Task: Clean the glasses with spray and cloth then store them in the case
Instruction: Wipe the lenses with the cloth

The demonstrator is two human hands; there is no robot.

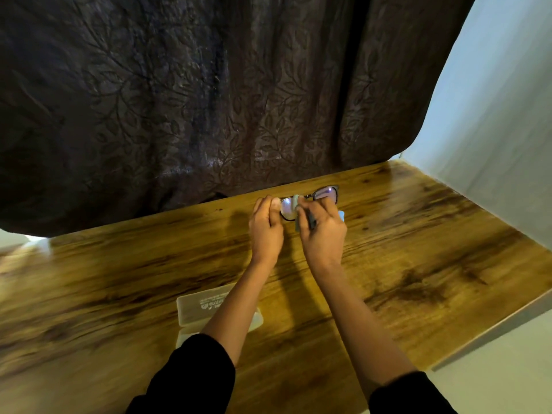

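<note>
Two black sleeves at the near edge. What comes next?

Just past them is the case, pale and see-through, lying open on the table. The left forearm crosses over its right part.

And the hands?

Farther out, side by side over the far half of the table. The left hand has thumb and fingertips closed in a pinch on the left end of the glasses. The right hand is curled round the cloth, pale blue, with thumb and forefinger pressing a fold of it onto the left lens close to the bridge. A thin dark part runs through that palm. It may be a temple arm, but I cannot tell.

How do the glasses lie?

They seem held up off the wood, long axis left to right and rising a little toward the right. The right lens is bare, just beyond the right fingers.

So the coming move?

I judge the wiping is partway done, and the cloth has to travel right along that axis to the bare lens. For storing, the case lies back toward the person, under the left arm, so the left hand is nearer to it. Its length runs roughly the same way as the frame.

Any spray?

No bottle in view. Behind it all hang a dark leaf-patterned curtain and, to the right, a pale wall.
</note>
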